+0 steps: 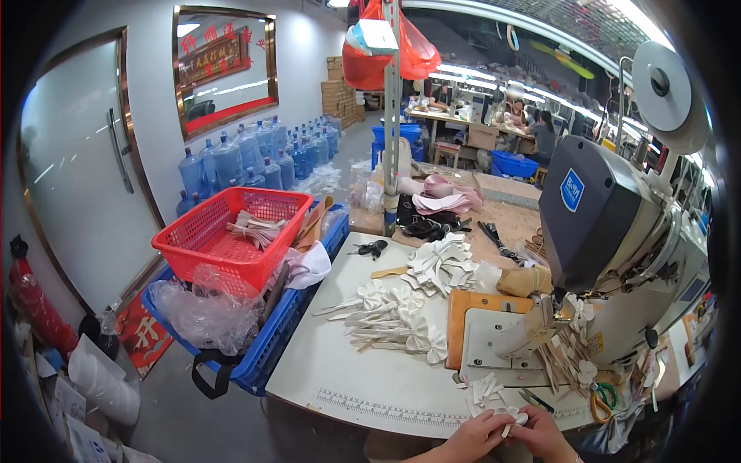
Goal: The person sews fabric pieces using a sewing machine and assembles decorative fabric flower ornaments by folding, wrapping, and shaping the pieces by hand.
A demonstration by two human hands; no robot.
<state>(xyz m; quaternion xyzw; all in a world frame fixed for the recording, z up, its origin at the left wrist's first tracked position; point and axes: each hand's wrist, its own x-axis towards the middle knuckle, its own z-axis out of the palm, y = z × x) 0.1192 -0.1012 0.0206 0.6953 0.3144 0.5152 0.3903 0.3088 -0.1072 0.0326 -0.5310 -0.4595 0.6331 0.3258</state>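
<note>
At the table's front edge, my left hand and my right hand are close together, fingers pinched on one small white flower-shaped piece. A few short white strips lie just beyond my left hand. Thread snips rest beyond my right hand. Further in stands a sewing machine, its metal bed plate set beside a tan board. Left of it spreads a pile of white flower pieces with thin stems. Another stack of white cut pieces sits behind.
Scissors lie at the right, near more white pieces. A printed ruler runs along the front edge. Left of the table, a red basket rests on a blue crate. A thread cone stands above the machine. Several people work behind.
</note>
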